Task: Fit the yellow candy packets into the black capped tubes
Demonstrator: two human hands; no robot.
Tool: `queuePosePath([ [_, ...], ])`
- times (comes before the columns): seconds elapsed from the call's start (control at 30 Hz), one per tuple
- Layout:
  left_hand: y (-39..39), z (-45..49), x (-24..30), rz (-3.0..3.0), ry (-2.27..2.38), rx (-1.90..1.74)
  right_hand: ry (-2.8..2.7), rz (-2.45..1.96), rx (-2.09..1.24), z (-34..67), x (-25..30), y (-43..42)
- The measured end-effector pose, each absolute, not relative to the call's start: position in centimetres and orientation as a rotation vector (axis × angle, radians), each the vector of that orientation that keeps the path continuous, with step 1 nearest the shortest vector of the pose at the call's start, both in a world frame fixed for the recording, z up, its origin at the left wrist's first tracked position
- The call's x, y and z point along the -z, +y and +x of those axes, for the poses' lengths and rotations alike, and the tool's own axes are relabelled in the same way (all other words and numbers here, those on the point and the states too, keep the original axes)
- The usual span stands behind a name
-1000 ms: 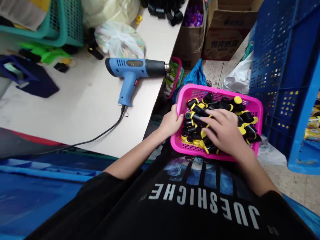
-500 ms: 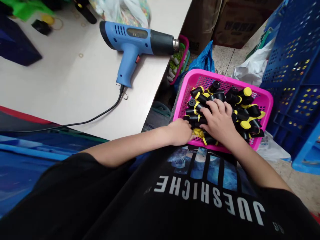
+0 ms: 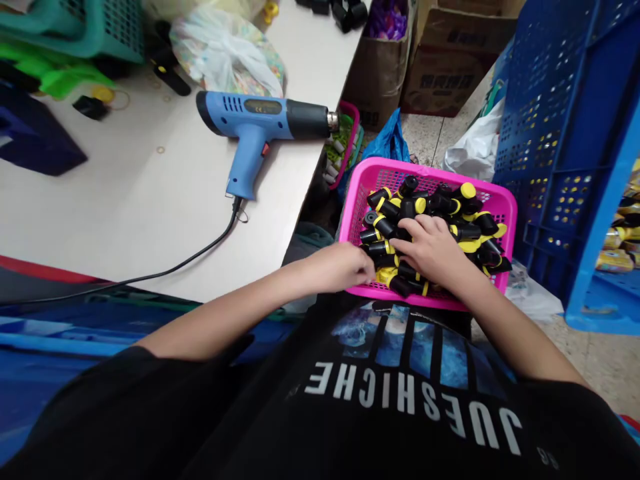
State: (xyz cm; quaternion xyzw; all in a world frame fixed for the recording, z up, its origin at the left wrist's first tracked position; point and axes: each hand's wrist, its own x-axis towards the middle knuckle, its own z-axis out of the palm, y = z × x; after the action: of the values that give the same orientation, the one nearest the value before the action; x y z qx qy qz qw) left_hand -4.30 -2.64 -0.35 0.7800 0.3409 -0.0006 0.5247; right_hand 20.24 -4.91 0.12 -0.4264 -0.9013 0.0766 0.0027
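Note:
A pink plastic basket sits against the front of my black shirt, heaped with short black cylindrical parts with yellow caps. At the basket's left front corner is my left hand, its fingers curled inward by the rim. Whatever may be in those fingers is hidden. My right hand rests on top of the heap, palm down, with its fingers apart and bent over the parts. Its fingertips touch black pieces, and no piece is clearly gripped. Yellow pieces show between the two hands.
A blue heat gun lies on the white table, its cord trailing left. Behind it is a plastic bag of small colourful pieces. A tall blue crate stands right; cardboard boxes and another pink basket are beyond.
The camera view has shifted, so the table and basket appear lower and further left. My left hand has drawn back from the parts toward the rim. My right hand remains on the heap.

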Motion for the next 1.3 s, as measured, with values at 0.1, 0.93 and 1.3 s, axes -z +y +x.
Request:
queuePosePath([
  [0.1, -1.4, -4.1, 0.0, 1.393, 0.999, -0.435, -2.464, -1.316, -0.487, 20.6, -0.6, -4.8],
  [0.93, -1.0, 0.3, -1.3, 1.104, 1.092, -0.934, -1.313, -1.393, -1.190, 20.2, -2.0, -3.9],
  [1.3, -1.1, 0.7, 0.5, 0.757, 0.934, -0.927, -1.064, -1.208, -1.268, 21.6, -1.0, -5.2],
])
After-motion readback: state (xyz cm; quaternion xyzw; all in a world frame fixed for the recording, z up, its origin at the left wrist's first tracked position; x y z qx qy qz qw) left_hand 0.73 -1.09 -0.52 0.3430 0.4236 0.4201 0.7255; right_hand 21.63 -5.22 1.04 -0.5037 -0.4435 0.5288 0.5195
